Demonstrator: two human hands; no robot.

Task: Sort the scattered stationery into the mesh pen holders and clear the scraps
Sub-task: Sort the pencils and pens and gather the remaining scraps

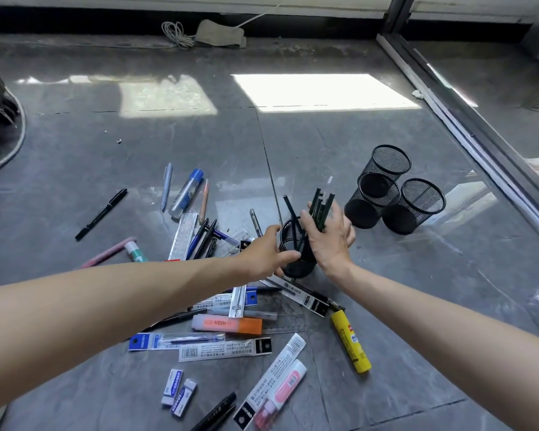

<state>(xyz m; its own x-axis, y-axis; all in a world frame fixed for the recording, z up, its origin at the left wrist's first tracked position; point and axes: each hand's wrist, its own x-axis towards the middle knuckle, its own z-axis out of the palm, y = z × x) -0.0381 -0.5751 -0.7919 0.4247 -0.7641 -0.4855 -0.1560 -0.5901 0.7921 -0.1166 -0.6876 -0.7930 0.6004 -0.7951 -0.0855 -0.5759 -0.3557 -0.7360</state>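
Left hand (262,253) reaches in from the left w/ fingers and thumb curled round the side of a black mesh pen holder (299,269) that stands on the grey tiled floor (75,157), roughly mid-frame. Right hand (330,241) is just beside it and above the rim, back of hand to the camera, fingers wrapped round a bundle of dark green pencils (322,206) held upright; their lower ends are hidden behind the hand, so can't tell if they're in the holder. One dark pencil (289,205) leans inside that holder. Three more mesh holders (372,200) sit in a tight cluster to the right, touching each other, apart from the gripped one. Left of the hands: a black marker (101,213) lying alone, a pink pen (109,251) next to a white-green glue stick (136,251), a clear ruler (183,236), a blue-capped tube (187,192) btwn a pale blue pen (166,186) and a peach pen (204,202). Nearer the camera, under the forearms: an orange highlighter (227,325), flat refill packs (224,348), a yellow glue stick (350,345), two erasers (178,388) side by side, and a pink correction-tape pack (274,390). Far end of the floor: a coiled white cable (176,34) beside a grey cloth (221,34).
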